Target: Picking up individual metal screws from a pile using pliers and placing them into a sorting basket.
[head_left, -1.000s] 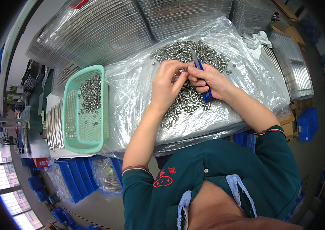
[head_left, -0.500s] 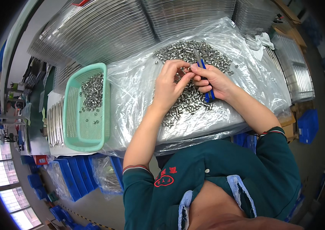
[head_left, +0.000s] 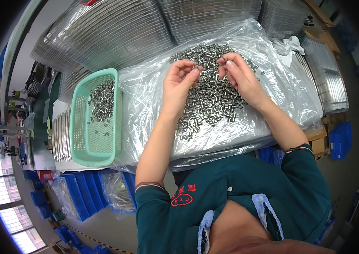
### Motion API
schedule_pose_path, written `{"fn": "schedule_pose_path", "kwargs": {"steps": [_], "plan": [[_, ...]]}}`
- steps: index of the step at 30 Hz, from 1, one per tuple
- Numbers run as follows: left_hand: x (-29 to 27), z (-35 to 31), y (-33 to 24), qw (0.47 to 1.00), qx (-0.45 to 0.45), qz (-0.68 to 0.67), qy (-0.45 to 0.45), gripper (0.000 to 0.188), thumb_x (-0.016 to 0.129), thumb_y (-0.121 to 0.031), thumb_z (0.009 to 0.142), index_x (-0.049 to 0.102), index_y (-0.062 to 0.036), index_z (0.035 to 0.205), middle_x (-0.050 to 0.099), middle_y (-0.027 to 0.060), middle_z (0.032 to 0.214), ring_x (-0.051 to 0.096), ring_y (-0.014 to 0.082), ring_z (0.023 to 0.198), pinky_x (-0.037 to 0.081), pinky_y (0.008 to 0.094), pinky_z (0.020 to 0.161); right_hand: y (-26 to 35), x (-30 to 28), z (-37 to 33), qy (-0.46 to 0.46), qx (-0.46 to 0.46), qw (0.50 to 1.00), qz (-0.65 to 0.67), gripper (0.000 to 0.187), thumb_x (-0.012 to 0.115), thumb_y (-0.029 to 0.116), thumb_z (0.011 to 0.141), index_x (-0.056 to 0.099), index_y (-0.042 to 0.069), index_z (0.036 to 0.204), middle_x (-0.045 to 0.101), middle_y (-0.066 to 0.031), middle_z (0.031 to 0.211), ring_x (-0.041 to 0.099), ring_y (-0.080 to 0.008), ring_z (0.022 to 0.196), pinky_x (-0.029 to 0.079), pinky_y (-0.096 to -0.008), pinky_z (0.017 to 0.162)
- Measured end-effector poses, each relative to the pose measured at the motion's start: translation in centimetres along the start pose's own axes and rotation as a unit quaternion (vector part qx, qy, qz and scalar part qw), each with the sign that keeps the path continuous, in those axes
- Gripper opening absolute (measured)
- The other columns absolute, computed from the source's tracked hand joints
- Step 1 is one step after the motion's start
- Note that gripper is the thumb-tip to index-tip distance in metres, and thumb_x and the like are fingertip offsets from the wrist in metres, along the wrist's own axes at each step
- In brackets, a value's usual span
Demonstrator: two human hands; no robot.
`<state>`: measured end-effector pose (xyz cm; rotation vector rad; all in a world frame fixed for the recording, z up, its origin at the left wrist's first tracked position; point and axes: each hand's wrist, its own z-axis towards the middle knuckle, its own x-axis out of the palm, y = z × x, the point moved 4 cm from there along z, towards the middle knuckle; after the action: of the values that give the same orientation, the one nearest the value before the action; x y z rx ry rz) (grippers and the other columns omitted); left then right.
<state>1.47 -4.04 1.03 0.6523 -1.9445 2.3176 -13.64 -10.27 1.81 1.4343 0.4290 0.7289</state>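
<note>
My left hand [head_left: 178, 86] pinches a small shiny metal sleeve [head_left: 195, 67] between thumb and forefinger. To its right, a short gap away, my right hand [head_left: 244, 79] has its fingers curled and the thumb against the forefinger. Something thin and dark shows at those fingertips, too small to name. Both hands are raised over a loose heap of small metal sleeves [head_left: 209, 103] spread on clear plastic sheeting [head_left: 145, 110]. A light green mesh basket [head_left: 117, 122] stands left of the heap, with more small metal pieces [head_left: 102, 100] inside.
Stacked clear plastic trays [head_left: 116, 36] line the back of the table. More trays [head_left: 325, 76] and a white cloth [head_left: 287, 44] lie at the right. Blue bins [head_left: 84, 197] stand below the front left edge; another blue bin [head_left: 340, 139] is at the right.
My hands have moved apart, the left slightly left and the right upward. The blue-handled cutter that was in my right hand no longer shows. The metal sleeve now shows in my left fingertips.
</note>
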Motion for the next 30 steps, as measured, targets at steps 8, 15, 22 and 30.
{"fn": "schedule_pose_path", "kwargs": {"steps": [8, 15, 22, 30], "plan": [[-0.4, 0.1, 0.4, 0.999, -0.038, -0.015, 0.025, 0.02, 0.06, -0.009, 0.08, 0.052, -0.0054, 0.098, 0.061, 0.0051, 0.09, 0.054, 0.0076, 0.077, 0.041, 0.0191, 0.064, 3.0, 0.5, -0.4, -0.072, -0.273, 0.85, -0.444, 0.02, 0.058, 0.021, 0.079, 0.061, 0.009, 0.095, 0.06, -0.0056, 0.083, 0.056, -0.021, 0.077, 0.043, -0.0312, 0.067], [-0.4, 0.0, 0.2, 1.0, -0.005, -0.007, 0.004, 0.017, 0.06, -0.007, 0.08, 0.056, -0.0025, 0.095, 0.059, 0.0039, 0.084, 0.053, 0.0079, 0.076, 0.042, 0.0201, 0.066, 2.6, 0.4, -0.4, -0.069, -0.292, 0.819, -0.488, 0.018, 0.06, 0.022, 0.077, 0.063, 0.011, 0.092, 0.059, -0.0027, 0.078, 0.056, -0.0187, 0.074, 0.042, -0.0302, 0.066], [-0.6, 0.0, 0.1, 1.0, 0.003, 0.03, 0.001, 0.015, 0.061, -0.009, 0.079, 0.059, -0.0001, 0.092, 0.06, 0.0045, 0.081, 0.053, 0.0077, 0.071, 0.042, 0.0202, 0.067, 3.0, 0.5, -0.4, -0.067, -0.302, 0.793, -0.526, 0.019, 0.061, 0.026, 0.076, 0.065, 0.013, 0.089, 0.058, -0.0002, 0.075, 0.054, -0.0166, 0.071, 0.04, -0.0294, 0.064], [-1.1, 0.0, 1.1, 0.986, -0.158, -0.053, 0.013, 0.014, 0.059, -0.012, 0.081, 0.057, -0.0019, 0.091, 0.061, 0.0058, 0.08, 0.055, 0.0086, 0.067, 0.047, 0.0205, 0.063, 3.3, 0.4, -0.6, -0.093, -0.369, 0.732, -0.565, 0.018, 0.066, 0.022, 0.07, 0.065, 0.016, 0.086, 0.058, 0.0031, 0.074, 0.054, -0.0157, 0.07, 0.039, -0.0292, 0.063]]}}
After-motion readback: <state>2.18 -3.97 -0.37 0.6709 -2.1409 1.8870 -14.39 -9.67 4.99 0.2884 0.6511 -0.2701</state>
